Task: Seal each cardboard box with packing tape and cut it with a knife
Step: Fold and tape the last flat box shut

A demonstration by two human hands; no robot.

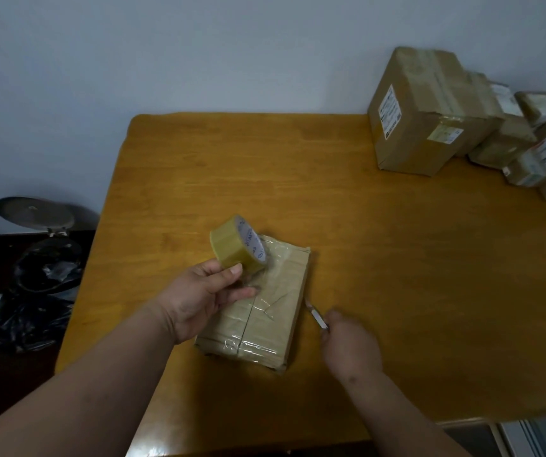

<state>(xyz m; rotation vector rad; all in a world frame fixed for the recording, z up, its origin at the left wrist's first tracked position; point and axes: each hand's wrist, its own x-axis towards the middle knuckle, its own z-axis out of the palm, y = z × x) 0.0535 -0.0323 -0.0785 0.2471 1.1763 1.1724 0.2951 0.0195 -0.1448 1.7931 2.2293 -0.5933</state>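
Note:
A flat cardboard box lies on the wooden table near its front, with clear tape over its top seam. My left hand grips a roll of yellowish packing tape just above the box's far left corner; a strip of tape runs from the roll down onto the box. My right hand holds a small knife beside the box's right edge, its blade tip pointing at the box side.
A stack of several taped cardboard boxes with labels stands at the table's back right corner. Left of the table, on the dark floor, are a black bin bag and a round metal lid. A pale wall lies behind.

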